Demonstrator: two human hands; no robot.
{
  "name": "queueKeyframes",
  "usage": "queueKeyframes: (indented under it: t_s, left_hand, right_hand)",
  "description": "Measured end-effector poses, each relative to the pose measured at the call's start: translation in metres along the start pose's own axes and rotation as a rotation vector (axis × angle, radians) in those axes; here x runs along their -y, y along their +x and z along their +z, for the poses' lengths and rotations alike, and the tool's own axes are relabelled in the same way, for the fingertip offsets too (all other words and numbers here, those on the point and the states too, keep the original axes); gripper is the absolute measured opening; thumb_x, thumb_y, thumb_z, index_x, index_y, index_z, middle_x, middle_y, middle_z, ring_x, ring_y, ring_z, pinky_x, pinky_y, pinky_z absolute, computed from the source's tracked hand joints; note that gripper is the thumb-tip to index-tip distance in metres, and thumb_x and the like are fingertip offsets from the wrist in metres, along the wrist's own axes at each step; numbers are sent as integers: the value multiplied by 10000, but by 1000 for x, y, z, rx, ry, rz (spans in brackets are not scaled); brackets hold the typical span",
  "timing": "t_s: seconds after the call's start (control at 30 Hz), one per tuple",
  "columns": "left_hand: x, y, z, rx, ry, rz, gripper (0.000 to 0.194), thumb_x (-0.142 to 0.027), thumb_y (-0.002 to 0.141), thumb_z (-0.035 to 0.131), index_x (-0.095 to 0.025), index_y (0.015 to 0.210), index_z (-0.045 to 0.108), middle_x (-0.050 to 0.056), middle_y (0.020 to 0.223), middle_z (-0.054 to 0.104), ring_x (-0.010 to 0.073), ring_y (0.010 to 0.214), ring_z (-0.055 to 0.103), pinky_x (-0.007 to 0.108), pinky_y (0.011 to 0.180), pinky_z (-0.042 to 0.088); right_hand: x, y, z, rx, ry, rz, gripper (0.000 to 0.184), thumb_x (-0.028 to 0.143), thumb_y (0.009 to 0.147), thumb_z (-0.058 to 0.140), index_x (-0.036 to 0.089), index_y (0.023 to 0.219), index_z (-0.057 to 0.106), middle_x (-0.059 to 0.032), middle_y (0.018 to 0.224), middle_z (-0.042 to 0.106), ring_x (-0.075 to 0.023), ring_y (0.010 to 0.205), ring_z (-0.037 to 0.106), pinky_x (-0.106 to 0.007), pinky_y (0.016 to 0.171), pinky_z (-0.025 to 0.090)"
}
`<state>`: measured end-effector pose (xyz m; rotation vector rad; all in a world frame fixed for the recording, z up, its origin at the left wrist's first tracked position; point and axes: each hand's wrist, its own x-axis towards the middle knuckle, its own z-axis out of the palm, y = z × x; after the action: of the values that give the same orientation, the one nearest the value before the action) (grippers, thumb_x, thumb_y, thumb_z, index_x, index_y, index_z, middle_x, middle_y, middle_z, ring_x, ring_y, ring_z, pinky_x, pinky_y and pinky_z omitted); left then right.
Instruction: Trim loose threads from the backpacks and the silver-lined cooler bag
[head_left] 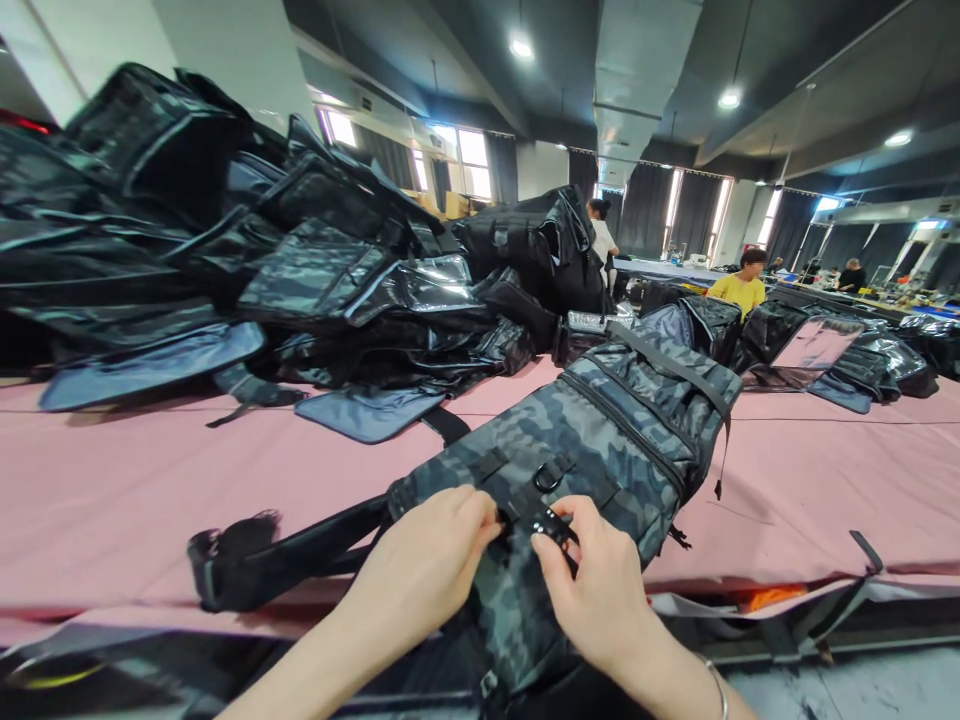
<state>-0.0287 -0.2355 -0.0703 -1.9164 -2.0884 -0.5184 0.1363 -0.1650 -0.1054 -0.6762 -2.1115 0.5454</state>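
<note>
A grey camouflage backpack [600, 430] lies on the pink table [135, 500], its near end hanging over the front edge. My left hand [431, 560] is closed, pinching a black strap on the bag's front. My right hand [592, 585] is closed too, thumb and fingers gripping a small black buckle [551, 525] on the same strap. A black ring [547, 477] sits just above the buckle. A black shoulder strap [255, 560] trails off to the left.
A tall heap of plastic-wrapped camouflage bags [247, 240] fills the left and back of the table. More bags [877, 360] lie at the back right. A person in a yellow top [742, 285] and other people work at farther tables.
</note>
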Motion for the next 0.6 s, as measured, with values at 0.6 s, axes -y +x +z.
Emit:
queueKeyframes:
  t_s: [0.6]
  left_hand:
    - [2, -2, -5, -278, -535, -48, 254, -430, 849, 513, -206, 924, 607, 31, 842, 677, 176, 738, 644, 248, 682, 530]
  right_hand:
    - [-9, -9, -5, -196, 560, 100, 198, 333, 943, 470, 187, 1075, 490, 69, 598, 407, -96, 499, 384, -214, 487, 316]
